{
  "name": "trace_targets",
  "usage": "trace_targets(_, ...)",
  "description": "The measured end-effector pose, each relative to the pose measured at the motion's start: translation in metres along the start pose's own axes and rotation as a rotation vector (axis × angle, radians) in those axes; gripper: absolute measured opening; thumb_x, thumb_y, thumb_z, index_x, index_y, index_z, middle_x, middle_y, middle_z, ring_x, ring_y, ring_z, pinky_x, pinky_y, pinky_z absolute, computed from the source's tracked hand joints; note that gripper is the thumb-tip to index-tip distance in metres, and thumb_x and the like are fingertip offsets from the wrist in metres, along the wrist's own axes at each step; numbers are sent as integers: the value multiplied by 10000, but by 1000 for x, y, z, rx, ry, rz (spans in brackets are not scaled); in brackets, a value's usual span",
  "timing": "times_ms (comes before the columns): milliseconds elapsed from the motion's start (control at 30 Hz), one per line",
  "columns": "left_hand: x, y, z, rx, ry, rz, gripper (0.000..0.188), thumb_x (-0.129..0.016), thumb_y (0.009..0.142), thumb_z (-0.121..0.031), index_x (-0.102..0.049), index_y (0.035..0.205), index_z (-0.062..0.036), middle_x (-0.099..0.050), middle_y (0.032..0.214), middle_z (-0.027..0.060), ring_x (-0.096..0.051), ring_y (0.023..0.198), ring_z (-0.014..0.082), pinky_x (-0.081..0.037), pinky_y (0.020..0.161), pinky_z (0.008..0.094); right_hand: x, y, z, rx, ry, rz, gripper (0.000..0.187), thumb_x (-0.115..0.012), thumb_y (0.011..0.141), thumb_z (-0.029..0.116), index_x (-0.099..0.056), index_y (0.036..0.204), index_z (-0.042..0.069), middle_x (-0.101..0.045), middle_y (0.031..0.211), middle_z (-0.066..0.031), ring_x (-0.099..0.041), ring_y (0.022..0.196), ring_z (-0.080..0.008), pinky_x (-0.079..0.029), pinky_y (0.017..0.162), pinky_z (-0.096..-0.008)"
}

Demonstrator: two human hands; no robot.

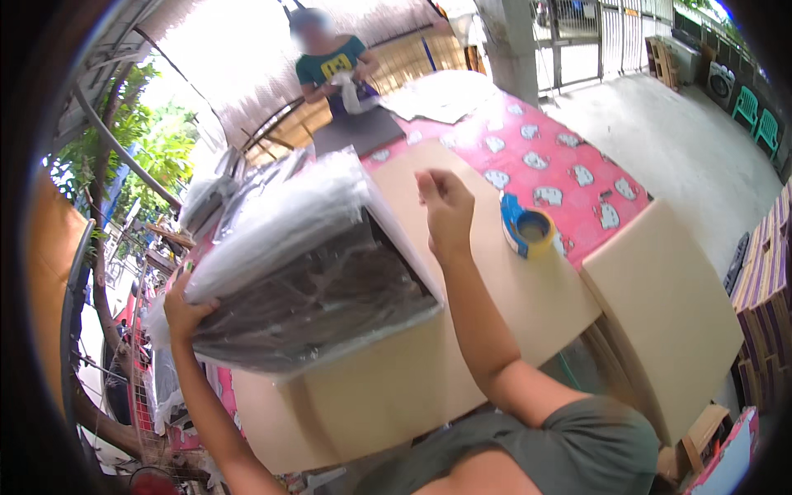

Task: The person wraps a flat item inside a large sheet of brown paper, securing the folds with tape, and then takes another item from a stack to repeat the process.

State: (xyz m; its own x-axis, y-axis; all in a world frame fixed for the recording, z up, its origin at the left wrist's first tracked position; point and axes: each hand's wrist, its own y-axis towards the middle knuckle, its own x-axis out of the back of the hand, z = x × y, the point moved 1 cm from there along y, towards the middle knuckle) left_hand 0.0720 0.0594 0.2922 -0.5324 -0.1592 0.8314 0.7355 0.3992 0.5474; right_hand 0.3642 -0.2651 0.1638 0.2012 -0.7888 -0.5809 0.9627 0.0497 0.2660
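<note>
A large boxy bundle [322, 280] lies on the tan cardboard sheet [363, 404] in front of me, tilted in view. Its near side is dark under clear plastic, with whitish wrap over the top. My left hand [188, 307] grips its left end, thumb on the near side. Right of the bundle, my right hand [448, 213] is raised above the cardboard with curled fingers; whatever it may hold is too small to make out. A blue tape dispenser with a yellowish roll [528, 228] rests on the table to the right of that hand.
A pink patterned cloth [569, 165] covers the table. Across it stands a person [332, 70] handling white material beside a dark flat panel [355, 132]. More wrapped pieces [247, 186] lie at far left. Another cardboard sheet [660, 313] leans at right, near stacked striped boxes [763, 305].
</note>
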Motion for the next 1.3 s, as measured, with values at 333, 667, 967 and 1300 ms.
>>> trace_targets(333, 6, 8, -8, 5, -4, 23, 622, -790, 463, -350, -606, 973, -44, -641, 814, 107, -617, 757, 251, -461, 696, 344, -2, -9, 1, 53, 38, -71, 159, -655, 822, 164, -623, 882, 21, -596, 746, -14, -514, 661, -67, -419, 603, -209)
trace_targets(667, 29, -13, 5, -167, -137, -186, 951, -750, 494, -562, -440, 1231, -47, -429, 1260, 163, -374, 1190, 298, -309, 970, 436, 18, -15, -11, 195, -13, 430, 950, -617, 665, 674, -369, 1284, -3, -457, 1225, -114, -423, 1101, -208, -354, 890, -307)
trace_targets(967, -78, -138, 259, 316, -903, -398, 807, -521, 818, -526, -213, 1391, -49, -217, 1442, 144, -214, 1319, 286, -158, 1091, 434, -4, -50, -22, -62, -95, 626, 1156, -867, 427, 486, -329, 1308, -37, -466, 1249, -139, -426, 1172, -223, -328, 985, -342)
trace_targets(1300, -190, -203, 234, 342, -824, -220, 473, -321, 959, -291, -336, 1316, 20, -405, 1319, 167, -381, 1216, 276, -293, 1042, 372, 54, -55, -36, -50, -649, 528, 963, -854, 441, 185, -385, 1255, -28, -529, 1161, -121, -495, 1089, -206, -384, 953, -322)
